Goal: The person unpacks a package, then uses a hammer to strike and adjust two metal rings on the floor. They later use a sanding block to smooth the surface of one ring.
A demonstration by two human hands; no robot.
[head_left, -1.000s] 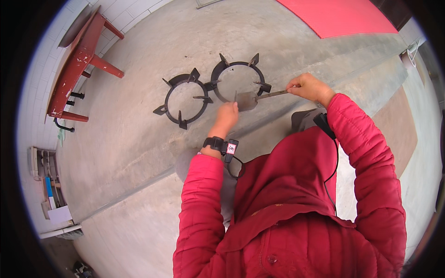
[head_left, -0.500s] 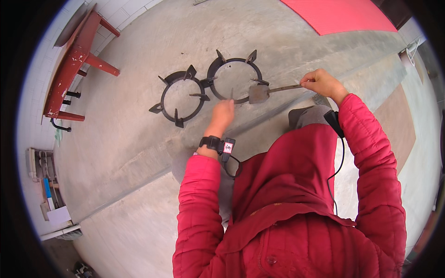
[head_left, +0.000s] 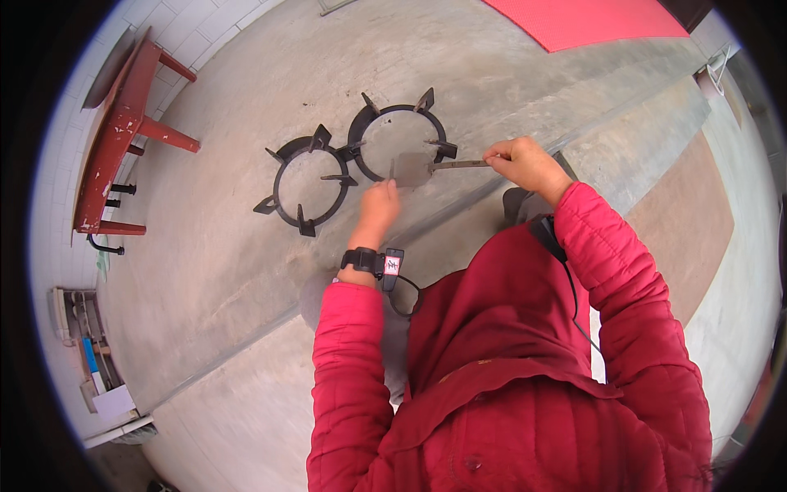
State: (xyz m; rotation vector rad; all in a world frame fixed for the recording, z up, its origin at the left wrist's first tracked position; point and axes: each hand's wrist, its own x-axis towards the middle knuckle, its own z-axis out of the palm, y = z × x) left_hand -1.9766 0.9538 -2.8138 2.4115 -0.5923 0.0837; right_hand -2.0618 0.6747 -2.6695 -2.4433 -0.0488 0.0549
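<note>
Two black round pot stands with upright prongs lie side by side on the concrete floor: the left stand (head_left: pixel 338 199) and the right stand (head_left: pixel 443 131). My right hand (head_left: pixel 525 166) pinches the end of the thin handle of a spatula (head_left: pixel 412 170). Its square grey blade, slightly blurred, lies over the lower edge of the right stand. My left hand (head_left: pixel 379 207), smeared by motion, is closed at the near prong of that stand, just left of the blade. A black strap with a small device circles my left wrist.
A worn red wooden stool or bench (head_left: pixel 123 139) lies tipped against the tiled wall at the left. Farther off at the top right is a red mat (head_left: pixel 574 20). A brown board (head_left: pixel 689 217) lies on the right. A shallow seam crosses the floor before my knees.
My right hand and the spatula have moved left, bringing the blade closer to my left hand. My left hand stays at the stand's prong. The whole view has shifted a little.
</note>
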